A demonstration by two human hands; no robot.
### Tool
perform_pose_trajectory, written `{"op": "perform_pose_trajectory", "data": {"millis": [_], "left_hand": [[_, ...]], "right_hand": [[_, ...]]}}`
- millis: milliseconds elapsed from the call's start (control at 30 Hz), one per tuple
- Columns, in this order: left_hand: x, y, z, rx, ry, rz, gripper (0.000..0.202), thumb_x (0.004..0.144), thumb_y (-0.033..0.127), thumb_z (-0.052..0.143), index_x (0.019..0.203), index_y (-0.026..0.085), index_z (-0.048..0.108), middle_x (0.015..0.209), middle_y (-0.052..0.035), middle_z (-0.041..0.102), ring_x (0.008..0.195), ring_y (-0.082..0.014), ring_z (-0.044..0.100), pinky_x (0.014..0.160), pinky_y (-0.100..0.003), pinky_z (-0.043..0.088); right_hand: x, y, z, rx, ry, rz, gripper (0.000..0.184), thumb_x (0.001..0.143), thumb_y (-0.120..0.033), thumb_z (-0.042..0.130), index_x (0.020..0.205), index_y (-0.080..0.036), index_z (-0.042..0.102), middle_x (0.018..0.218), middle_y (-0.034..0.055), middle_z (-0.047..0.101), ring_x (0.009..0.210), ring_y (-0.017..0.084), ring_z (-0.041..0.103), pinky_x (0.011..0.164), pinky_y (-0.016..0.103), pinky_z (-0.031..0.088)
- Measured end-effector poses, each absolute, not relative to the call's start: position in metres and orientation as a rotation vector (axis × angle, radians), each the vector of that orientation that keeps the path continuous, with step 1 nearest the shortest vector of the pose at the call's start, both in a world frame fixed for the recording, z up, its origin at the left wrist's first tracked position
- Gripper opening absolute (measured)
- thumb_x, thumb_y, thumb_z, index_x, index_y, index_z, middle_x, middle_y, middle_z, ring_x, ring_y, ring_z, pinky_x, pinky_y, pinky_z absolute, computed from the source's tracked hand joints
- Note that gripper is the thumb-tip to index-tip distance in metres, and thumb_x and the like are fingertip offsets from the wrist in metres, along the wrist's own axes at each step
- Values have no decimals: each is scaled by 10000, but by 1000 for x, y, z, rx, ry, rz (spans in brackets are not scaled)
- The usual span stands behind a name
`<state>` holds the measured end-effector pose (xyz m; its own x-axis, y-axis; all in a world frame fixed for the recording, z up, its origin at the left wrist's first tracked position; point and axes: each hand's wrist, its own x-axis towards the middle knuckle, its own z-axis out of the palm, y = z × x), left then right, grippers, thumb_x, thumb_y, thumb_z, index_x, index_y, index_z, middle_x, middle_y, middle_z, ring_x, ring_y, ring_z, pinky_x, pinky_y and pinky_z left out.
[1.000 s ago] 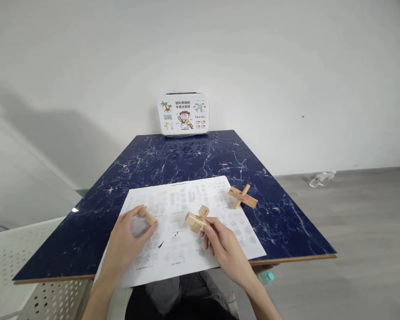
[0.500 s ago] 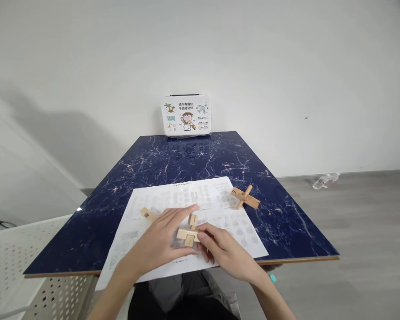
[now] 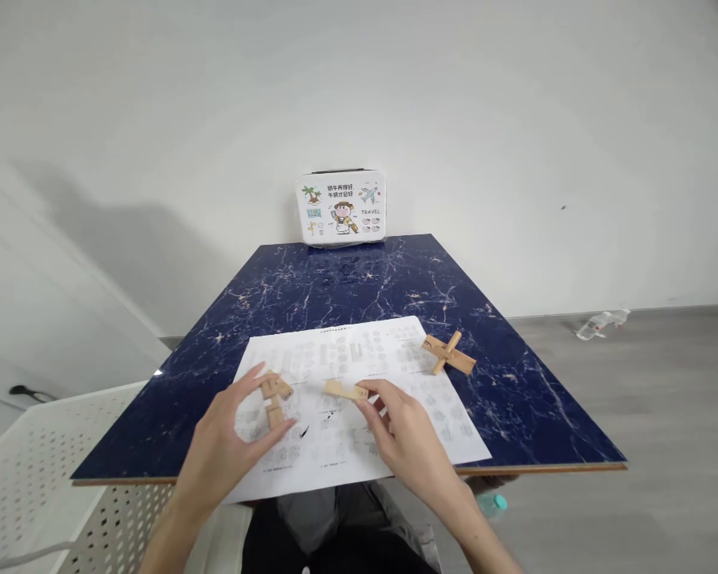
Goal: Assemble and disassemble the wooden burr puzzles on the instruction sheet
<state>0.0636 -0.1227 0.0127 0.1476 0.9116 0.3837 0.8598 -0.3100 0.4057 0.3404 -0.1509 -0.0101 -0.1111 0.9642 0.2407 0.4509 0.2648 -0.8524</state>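
Note:
My left hand [image 3: 227,430] is closed, with thumb and fingertips at opposite ends of a notched wooden puzzle piece [image 3: 274,416] above the left part of the paper. Close to its upper end shows an angled wooden part [image 3: 284,388]; whether it is joined on or a separate piece, I cannot tell. Between thumb and forefinger, my right hand [image 3: 404,426] pinches the right end of another wooden puzzle piece [image 3: 342,390], which points leftward over the sheet's middle. A wooden cross of two crossed pieces [image 3: 458,358] lies at the sheet's upper right edge, apart from both hands.
A printed paper sheet [image 3: 388,351] with diagrams covers the near part of the blue marbled table [image 3: 335,287]. At the far edge, a white cartoon case [image 3: 342,209] leans on the wall. A white perforated surface [image 3: 29,478] stands at left; a clear plastic bottle [image 3: 601,324] lies on the floor.
The wooden pieces that were together between both hands are apart. My left hand has moved left onto the pieces there; my right hand holds one piece, lifted slightly. The view has shifted a little.

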Motion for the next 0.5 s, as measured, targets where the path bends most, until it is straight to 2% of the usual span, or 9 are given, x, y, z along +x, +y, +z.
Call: {"op": "perform_pose_trajectory", "data": {"millis": [133,300,400,500], "left_hand": [[43,-121,-3,2064,2106,855,884,812,647,760,1546,299,413,1410,-87,695,1402,-431,549,1123,-595,451],[45,-110,-13,1961,2123,755,884,812,661,740,1527,254,417,1426,-104,691,1415,-432,535,1167,-614,395],[49,-105,-12,1919,2096,697,907,813,657,741,1543,247,391,1469,-113,662,1429,-424,526,1174,-625,388],[47,-103,-12,1964,2001,677,909,817,627,756,1555,252,379,1561,-123,577,1442,-405,521,1188,-604,394]], "right_hand": [[317,-134,-18,-1584,-1810,547,164,1043,-211,531,1167,-225,638,1082,90,727,809,254,708,613,313,387],[277,-115,-16,-1786,-1843,464,132,1029,-186,587,1136,-232,650,1096,88,740,868,271,741,625,311,397],[260,-110,-16,-1685,-1905,533,264,1011,-156,602,1258,-245,631,1139,79,746,946,285,744,664,322,440],[257,-114,-20,-1485,-1952,639,458,984,-149,615,1424,-255,547,1217,79,735,919,271,743,698,339,480]]}}
